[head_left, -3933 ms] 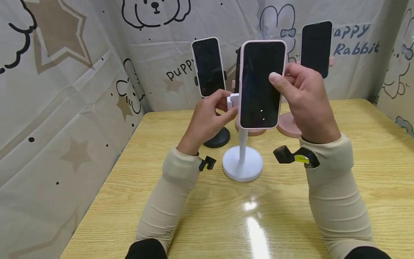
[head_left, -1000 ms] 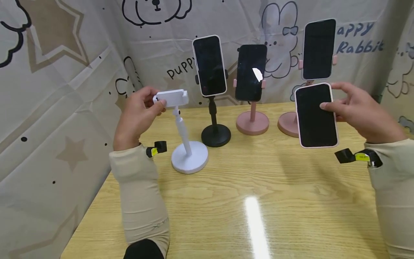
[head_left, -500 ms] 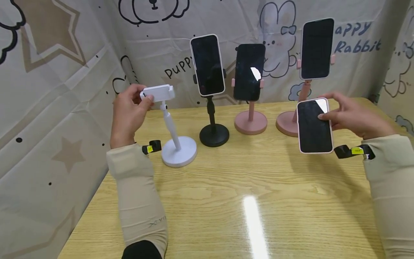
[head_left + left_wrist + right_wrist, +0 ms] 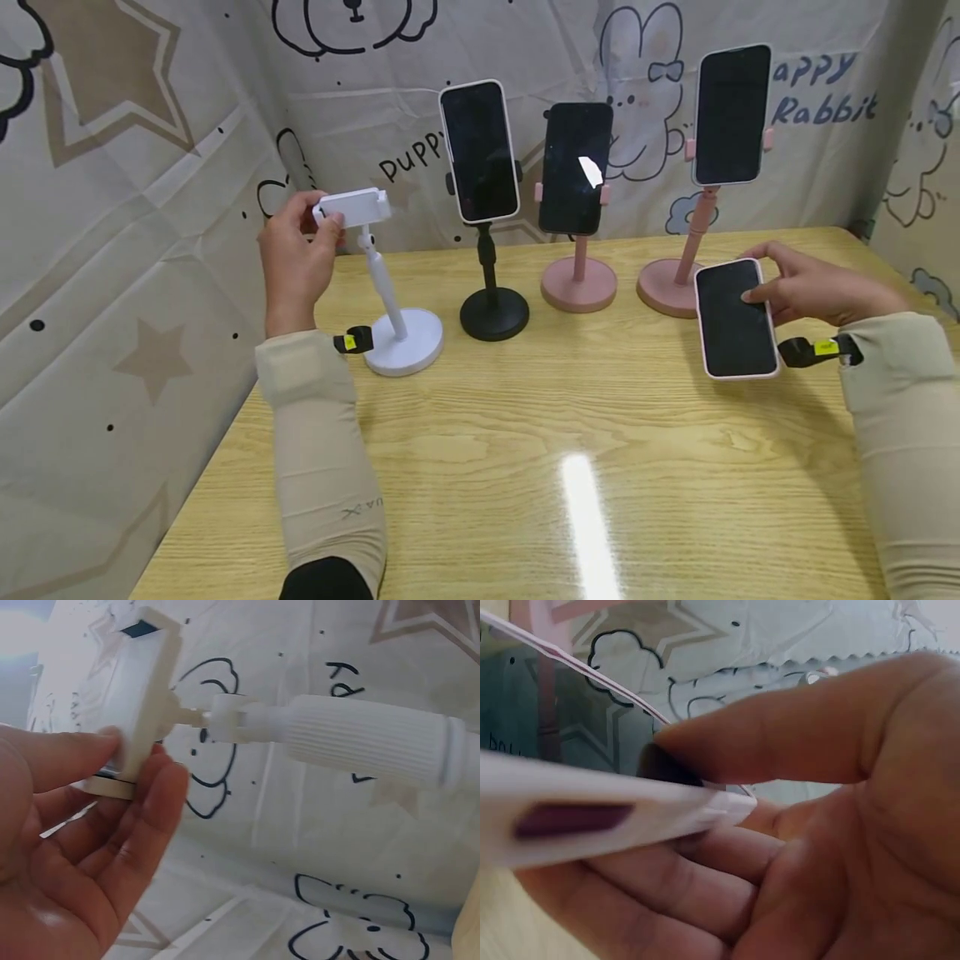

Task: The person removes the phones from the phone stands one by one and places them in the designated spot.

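Note:
My left hand [image 4: 294,258] pinches the clamp end of a white phone stand [image 4: 386,287], thumb on the front and fingers behind. In the left wrist view the holder head [image 4: 142,690] is tilted, with its ribbed neck [image 4: 367,739] running right. The stand's round base is at the left of the table. My right hand [image 4: 813,283] holds a smartphone [image 4: 737,321] in a pale pink case by its right edge, screen toward me, low over the table at the right. The right wrist view shows the phone's case edge [image 4: 577,814] between thumb and fingers.
Behind stand a black stand [image 4: 495,313] with a phone [image 4: 480,150], a pink stand [image 4: 579,283] with a phone [image 4: 573,142], and a taller pink stand [image 4: 697,225] with a phone [image 4: 732,117]. A patterned cloth [image 4: 337,125] hangs around the wooden table [image 4: 480,467].
The phone has come off the white stand; the right hand has carried it right and lowered it. The left hand has shifted the white stand left and back, and its head is now sideways.

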A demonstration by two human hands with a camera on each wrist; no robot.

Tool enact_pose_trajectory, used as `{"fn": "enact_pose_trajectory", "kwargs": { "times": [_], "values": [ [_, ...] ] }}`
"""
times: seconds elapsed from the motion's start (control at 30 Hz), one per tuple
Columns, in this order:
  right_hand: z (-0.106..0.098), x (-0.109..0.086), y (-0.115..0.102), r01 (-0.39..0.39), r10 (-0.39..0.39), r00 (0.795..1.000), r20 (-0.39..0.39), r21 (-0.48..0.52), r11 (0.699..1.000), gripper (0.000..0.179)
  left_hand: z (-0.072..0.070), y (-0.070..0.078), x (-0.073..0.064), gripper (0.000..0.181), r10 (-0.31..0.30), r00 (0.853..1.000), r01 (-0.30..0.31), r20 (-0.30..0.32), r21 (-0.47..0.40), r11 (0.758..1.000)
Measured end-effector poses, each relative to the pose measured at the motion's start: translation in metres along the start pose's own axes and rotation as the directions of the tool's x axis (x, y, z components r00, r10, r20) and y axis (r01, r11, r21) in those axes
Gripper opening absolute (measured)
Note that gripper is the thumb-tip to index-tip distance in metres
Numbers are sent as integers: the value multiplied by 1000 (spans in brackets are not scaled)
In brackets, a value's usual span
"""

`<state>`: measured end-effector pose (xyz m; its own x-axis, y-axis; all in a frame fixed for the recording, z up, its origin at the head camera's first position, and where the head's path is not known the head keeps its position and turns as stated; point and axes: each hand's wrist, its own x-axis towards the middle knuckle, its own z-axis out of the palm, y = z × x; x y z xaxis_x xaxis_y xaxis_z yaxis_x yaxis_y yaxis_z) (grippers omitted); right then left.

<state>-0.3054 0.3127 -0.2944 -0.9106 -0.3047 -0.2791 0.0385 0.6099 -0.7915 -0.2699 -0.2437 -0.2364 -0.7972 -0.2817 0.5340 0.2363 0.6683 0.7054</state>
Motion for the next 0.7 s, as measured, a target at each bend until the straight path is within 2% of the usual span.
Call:
{"fn": "enact_pose_trajectory", "kwargs": {
  "times": [0.17, 0.3, 0.43, 0.7],
  "values": [
    [-1, 6, 9, -23, 22, 998, 55, 2, 1000, 63, 6, -7, 3, 31, 13, 998, -16, -63, -36, 999],
    [-1, 10, 17, -45, 43, 995, 89, 19, 999, 63, 9, -11, 5, 31, 9, 996, -15, -88, -58, 998],
    [-1, 13, 24, -75, 70, 989, 130, 32, 997, 64, 10, -13, 5, 32, 9, 996, -15, -93, -58, 998],
    [-2, 16, 34, -107, 99, 984, 148, 45, 993, 63, 9, -12, 5, 33, 0, 997, -4, -80, -60, 998]
  ]
}}
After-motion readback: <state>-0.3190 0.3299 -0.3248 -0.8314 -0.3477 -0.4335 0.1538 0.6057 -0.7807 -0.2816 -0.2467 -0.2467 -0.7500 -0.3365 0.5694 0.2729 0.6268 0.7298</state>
